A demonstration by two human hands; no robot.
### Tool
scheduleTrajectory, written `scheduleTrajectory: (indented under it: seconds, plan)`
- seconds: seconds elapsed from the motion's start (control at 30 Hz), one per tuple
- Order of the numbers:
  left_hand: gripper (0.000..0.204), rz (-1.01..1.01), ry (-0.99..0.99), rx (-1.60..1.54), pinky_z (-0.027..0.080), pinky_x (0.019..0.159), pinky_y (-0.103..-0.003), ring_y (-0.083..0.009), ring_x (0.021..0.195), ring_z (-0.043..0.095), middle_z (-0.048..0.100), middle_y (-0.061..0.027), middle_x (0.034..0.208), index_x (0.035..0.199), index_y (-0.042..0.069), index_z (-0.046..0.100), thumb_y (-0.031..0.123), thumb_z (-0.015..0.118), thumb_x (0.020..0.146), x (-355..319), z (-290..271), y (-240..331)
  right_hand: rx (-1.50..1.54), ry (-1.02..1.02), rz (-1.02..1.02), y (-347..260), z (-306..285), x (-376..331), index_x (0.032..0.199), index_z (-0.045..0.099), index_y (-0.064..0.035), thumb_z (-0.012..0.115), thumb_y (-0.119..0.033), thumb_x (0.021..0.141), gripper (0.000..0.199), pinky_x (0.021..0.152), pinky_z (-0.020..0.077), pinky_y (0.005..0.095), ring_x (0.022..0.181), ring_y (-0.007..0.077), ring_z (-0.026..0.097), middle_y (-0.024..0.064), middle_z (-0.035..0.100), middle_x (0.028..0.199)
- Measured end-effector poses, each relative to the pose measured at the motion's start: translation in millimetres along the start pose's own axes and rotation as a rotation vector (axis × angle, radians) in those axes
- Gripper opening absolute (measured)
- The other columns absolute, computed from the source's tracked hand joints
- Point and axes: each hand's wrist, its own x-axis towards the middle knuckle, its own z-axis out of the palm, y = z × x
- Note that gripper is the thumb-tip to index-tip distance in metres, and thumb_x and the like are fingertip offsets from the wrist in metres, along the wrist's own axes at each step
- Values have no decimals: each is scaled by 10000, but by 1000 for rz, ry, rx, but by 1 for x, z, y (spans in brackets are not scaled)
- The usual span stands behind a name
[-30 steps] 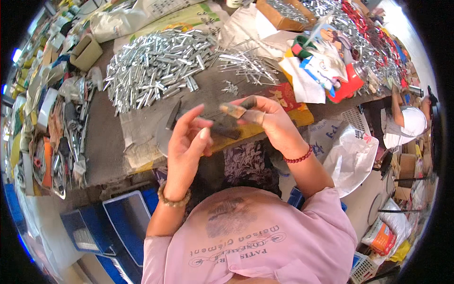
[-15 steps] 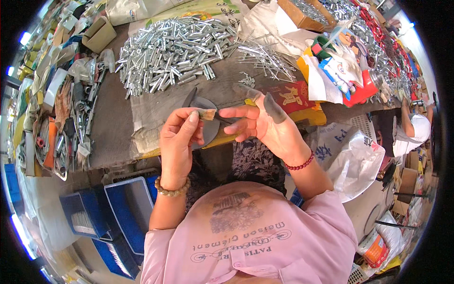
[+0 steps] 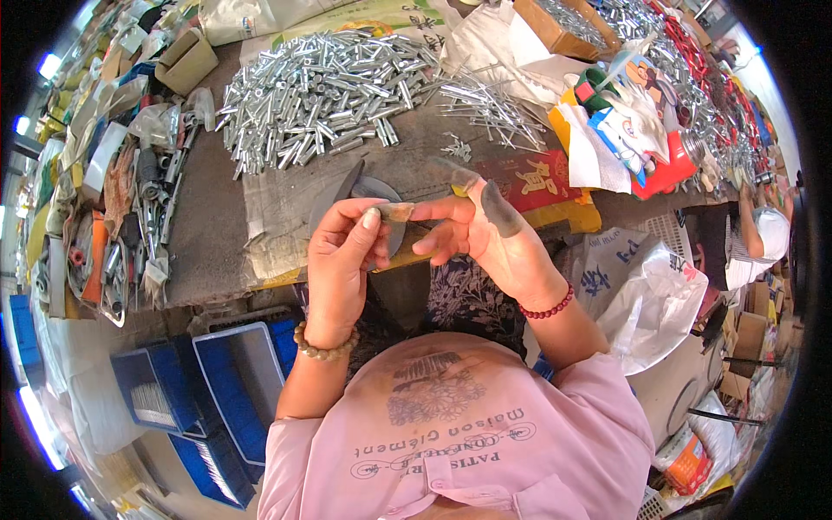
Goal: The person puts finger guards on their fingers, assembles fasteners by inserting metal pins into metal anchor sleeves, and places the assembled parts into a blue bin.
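Observation:
My left hand [image 3: 338, 269] pinches a small brownish finger cover [image 3: 397, 211] between thumb and forefinger. Its end sits at the tip of a finger of my right hand [image 3: 503, 247], which is turned palm up with its fingers apart. Dark grey covers sit on my right thumb [image 3: 500, 211] and on another right finger [image 3: 454, 172]. Behind my left hand, a dark grey rounded object [image 3: 381, 191] lies at the bench edge, partly hidden. Farther back on the bench are a heap of short metal tubes [image 3: 321, 100] and a bunch of thin metal rods [image 3: 494, 111].
Hand tools [image 3: 152, 191] crowd the bench's left side. At right are a red container [image 3: 676, 165], a cardboard box of metal parts [image 3: 555, 30] and a white plastic bag [image 3: 654, 303]. Blue bins [image 3: 238, 373] stand below left. Another person [image 3: 752, 238] is at far right.
My left hand has moved right, bringing the finger cover from just short of the right fingertip to against it. My right hand stays nearly in place.

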Motion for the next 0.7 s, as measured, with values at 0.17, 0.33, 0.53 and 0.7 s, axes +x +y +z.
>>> scheduleTrajectory:
  seconds: [0.17, 0.33, 0.53, 0.7]
  plan:
    - [225, 43, -80, 161, 524, 683, -226, -64, 797, 619, 684, 12, 927, 1249, 62, 698, 171, 666, 1054, -2, 1, -2, 38, -26, -22, 3, -2, -1, 1408, 526, -42, 418, -668, 1064, 722, 884, 578, 367, 1106, 272, 728, 197, 636, 1400]
    - [312, 66, -95, 240, 555, 742, -248, -87, 893, 649, 691, -1, 996, 1354, 64, 667, 196, 637, 1072, -4, 6, 0, 114, -36, -31, 3, 1, -1, 1447, 502, -50, 403, -666, 1068, 730, 891, 576, 381, 1127, 284, 722, 194, 629, 1419]
    - [342, 62, -110, 170, 575, 776, -262, -110, 964, 673, 703, -22, 1052, 1383, 50, 652, 238, 582, 1106, 0, 5, 2, 206, -72, 8, 5, -5, 1, 1556, 385, -137, 377, -700, 1054, 754, 918, 570, 409, 1194, 332, 698, 213, 588, 1472]
    - [331, 75, -76, 239, 588, 800, -276, -126, 980, 693, 734, -61, 1121, 1378, 42, 659, 207, 588, 1099, 1, 9, 2, 238, -139, 32, 4, 1, 4, 1660, 224, -154, 400, -767, 1005, 914, 972, 562, 414, 1239, 362, 677, 210, 544, 1518]
